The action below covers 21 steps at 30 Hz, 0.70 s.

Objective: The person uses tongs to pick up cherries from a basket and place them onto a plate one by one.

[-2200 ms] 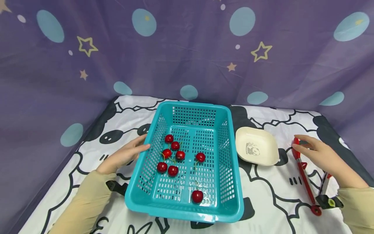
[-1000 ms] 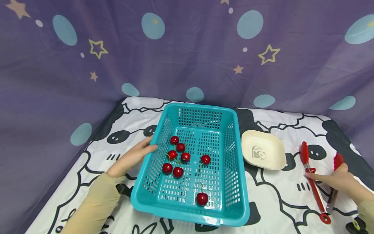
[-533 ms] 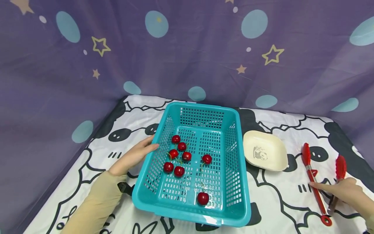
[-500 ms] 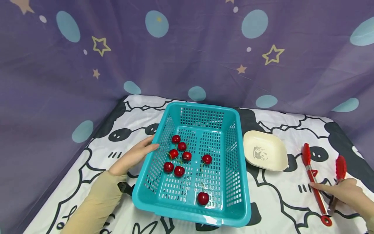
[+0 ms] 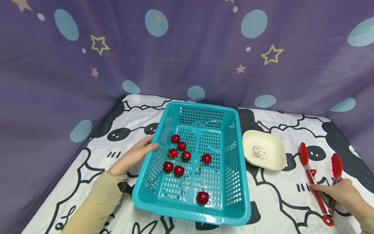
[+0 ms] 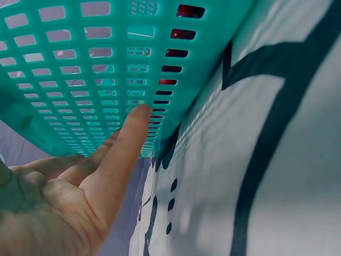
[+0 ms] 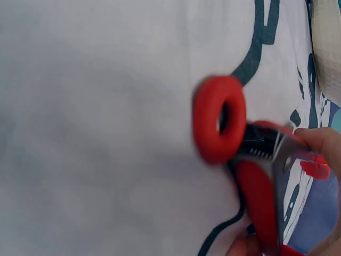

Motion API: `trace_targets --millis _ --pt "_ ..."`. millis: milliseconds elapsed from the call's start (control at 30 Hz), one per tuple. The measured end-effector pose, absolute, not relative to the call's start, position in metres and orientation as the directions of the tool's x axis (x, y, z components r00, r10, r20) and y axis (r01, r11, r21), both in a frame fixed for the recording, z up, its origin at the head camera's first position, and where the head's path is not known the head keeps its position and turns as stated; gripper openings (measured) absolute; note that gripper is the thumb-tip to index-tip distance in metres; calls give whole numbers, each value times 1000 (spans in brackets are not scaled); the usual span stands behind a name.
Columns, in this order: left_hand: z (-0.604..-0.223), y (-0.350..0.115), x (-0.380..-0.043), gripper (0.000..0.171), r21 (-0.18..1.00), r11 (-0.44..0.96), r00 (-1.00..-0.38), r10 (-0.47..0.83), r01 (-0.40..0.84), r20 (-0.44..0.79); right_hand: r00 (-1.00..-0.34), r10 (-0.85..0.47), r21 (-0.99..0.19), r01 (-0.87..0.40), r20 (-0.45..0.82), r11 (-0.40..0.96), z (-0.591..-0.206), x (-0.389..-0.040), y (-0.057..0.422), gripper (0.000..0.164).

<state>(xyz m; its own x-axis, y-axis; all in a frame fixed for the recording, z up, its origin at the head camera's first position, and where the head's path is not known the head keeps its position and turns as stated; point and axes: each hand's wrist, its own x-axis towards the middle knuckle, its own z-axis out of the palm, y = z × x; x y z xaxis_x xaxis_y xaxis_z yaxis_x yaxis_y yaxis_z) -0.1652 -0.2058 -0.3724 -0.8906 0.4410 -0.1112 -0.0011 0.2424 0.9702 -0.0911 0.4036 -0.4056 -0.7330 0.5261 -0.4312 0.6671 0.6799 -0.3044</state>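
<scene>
A blue-green plastic basket (image 5: 187, 216) holds several red cherries (image 5: 179, 171) with stems. My left hand (image 5: 132, 158) rests against the basket's left side, its fingers stretched along the outer wall, as the left wrist view shows, with the thumb at the rim. At the right, a pair of tongs (image 5: 319, 198) with red tips, red grips and a red ring end lies spread on the cloth. My right hand (image 5: 346, 194) grips it across both arms, thumb on the near-left arm; the fingers are mostly hidden. In the right wrist view the ring (image 7: 202, 120) faces the camera.
A cream square dish (image 5: 264, 151) with a panda print stands between the basket and the tongs. Under everything lies a white cloth (image 5: 271, 195) with black cartoon drawings. A purple curtain (image 5: 187, 58) with stars and dots rises behind and at the sides.
My right hand has come down from above the tongs' head to its arms and taken hold. The tongs' two arms have drawn slightly closer together. My left hand stays at the basket.
</scene>
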Motion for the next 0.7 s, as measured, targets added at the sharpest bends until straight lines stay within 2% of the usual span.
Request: trace_targets --millis 200,400,533,700 --pt "-371 -205 -165 64 970 242 -890 439 -10 -119 -757 527 -288 641 -386 711 -402 -90 405 65" --pt "-371 -205 -166 63 970 242 -890 442 -2 -112 -739 547 -225 654 -394 722 -401 -89 410 82" --pt "-371 -205 -166 64 970 242 -890 441 -8 -117 -714 572 -170 673 -403 720 -403 -89 412 79" --pt "-373 -206 -165 64 969 245 -894 432 -10 -119 -734 561 -108 638 -383 762 -404 -92 412 86"
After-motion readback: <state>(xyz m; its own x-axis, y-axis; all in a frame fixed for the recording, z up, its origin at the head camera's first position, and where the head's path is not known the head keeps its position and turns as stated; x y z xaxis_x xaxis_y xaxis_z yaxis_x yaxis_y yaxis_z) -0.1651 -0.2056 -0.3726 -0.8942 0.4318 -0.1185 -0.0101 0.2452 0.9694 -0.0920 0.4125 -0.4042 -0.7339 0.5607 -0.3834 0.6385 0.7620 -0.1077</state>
